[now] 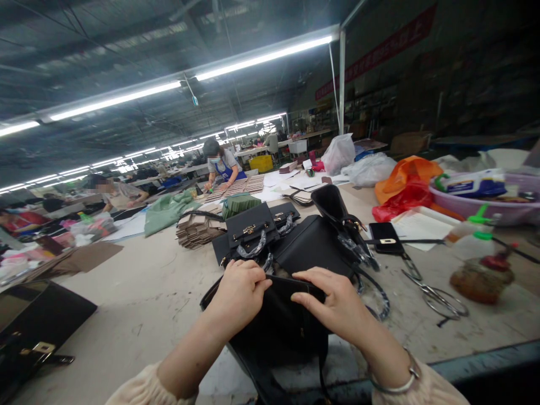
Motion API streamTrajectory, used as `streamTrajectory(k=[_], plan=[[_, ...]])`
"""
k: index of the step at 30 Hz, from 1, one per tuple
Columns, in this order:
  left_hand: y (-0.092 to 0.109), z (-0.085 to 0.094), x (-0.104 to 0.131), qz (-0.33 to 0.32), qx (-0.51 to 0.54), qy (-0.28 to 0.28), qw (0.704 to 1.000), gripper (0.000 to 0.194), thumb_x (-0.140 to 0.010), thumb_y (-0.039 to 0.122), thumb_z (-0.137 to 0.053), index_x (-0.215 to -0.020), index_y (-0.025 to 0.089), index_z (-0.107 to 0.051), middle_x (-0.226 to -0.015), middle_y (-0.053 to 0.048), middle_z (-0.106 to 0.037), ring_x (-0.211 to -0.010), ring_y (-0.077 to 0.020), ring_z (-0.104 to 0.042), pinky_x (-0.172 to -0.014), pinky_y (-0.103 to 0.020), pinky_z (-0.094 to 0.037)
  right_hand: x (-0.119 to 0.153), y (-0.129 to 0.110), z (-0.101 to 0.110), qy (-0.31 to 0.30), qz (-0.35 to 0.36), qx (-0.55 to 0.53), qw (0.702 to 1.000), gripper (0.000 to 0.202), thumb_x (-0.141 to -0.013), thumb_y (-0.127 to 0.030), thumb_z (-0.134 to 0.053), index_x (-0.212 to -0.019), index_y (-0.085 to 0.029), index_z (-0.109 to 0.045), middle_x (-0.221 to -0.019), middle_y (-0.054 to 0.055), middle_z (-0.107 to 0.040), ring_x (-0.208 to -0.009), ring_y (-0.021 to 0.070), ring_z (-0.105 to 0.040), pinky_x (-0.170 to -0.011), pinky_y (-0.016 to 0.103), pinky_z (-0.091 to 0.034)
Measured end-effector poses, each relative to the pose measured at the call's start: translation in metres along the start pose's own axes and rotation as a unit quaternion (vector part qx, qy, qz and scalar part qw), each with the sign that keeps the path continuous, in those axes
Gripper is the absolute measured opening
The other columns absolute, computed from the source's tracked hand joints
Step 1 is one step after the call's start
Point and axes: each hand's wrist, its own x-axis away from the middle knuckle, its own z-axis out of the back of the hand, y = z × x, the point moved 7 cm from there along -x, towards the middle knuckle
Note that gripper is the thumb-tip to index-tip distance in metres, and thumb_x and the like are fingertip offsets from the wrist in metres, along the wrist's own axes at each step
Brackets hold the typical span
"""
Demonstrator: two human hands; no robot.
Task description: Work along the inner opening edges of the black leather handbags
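As the head view showed it, the bag (287,332) stood at the near edge of the table (147,309), right in front of the person, between both hands. Left hand (244,289): thumb and forefinger pressed together, pinching the top rim. Right hand (337,301): at the same rim, thumb and forefinger apart at the tips; couldn't tell if it was clamping the edge. Bracelet (400,387) on the right wrist.

Just beyond the bag: a pile of more black bags, incl. a flap bag (253,225) with a gold clasp and wrapped handles, plus an open one (331,205) tilted behind the right hand. Brown stack (198,229) sat left of the pile, green cloth (171,211) further off. Another black bag (50,320) lay at the far left, well apart from the left hand.

Right side: phone (386,247) with a strap (424,242) across it, scissors (441,298) nearer, then a brown jar (481,284) in front of green-topped bottles (472,244). Behind those, a purple basin (523,212) beside orange and red plastic bags (407,174). Across the table, a co-worker (225,166) in a blue apron bent over brown pieces (253,184).
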Motion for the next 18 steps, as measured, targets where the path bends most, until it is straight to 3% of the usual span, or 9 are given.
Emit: streamTrajectory(k=[7, 13, 18], plan=[[-0.003, 0.002, 0.002, 0.007, 0.001, 0.003, 1.000, 0.022, -0.085, 0.025, -0.054, -0.067, 0.019, -0.066, -0.083, -0.002, -0.066, -0.084, -0.0187, -0.057, -0.086, -0.036, -0.038, -0.004, -0.001, -0.007, 0.043, -0.008, 0.024, 0.999, 0.014, -0.081, -0.035, -0.064, -0.088, -0.024, -0.069, -0.085, 0.000, -0.070, -0.079, 0.0154, -0.062, -0.073, 0.026, -0.045], [-0.004, 0.002, 0.003, 0.000, 0.010, 0.002, 1.000, 0.022, -0.084, 0.026, -0.054, -0.068, 0.019, -0.068, -0.085, -0.003, -0.068, -0.084, -0.0193, -0.059, -0.089, -0.038, -0.039, -0.004, -0.006, -0.010, 0.042, 0.003, 0.040, 0.998, 0.015, -0.086, -0.028, -0.059, -0.075, -0.022, -0.067, -0.071, -0.001, -0.065, -0.069, 0.0127, -0.059, -0.065, 0.025, -0.040], [0.000, 0.006, 0.007, -0.008, 0.055, -0.006, 0.998, 0.024, -0.082, 0.029, -0.059, -0.061, 0.019, -0.067, -0.094, -0.004, -0.069, -0.091, -0.0190, -0.061, -0.093, -0.036, -0.039, -0.006, -0.007, 0.000, 0.029, 0.004, 0.024, 0.999, 0.019, -0.085, -0.027, -0.059, -0.069, -0.020, -0.065, -0.066, -0.002, -0.062, -0.064, 0.0114, -0.057, -0.060, 0.024, -0.039]])
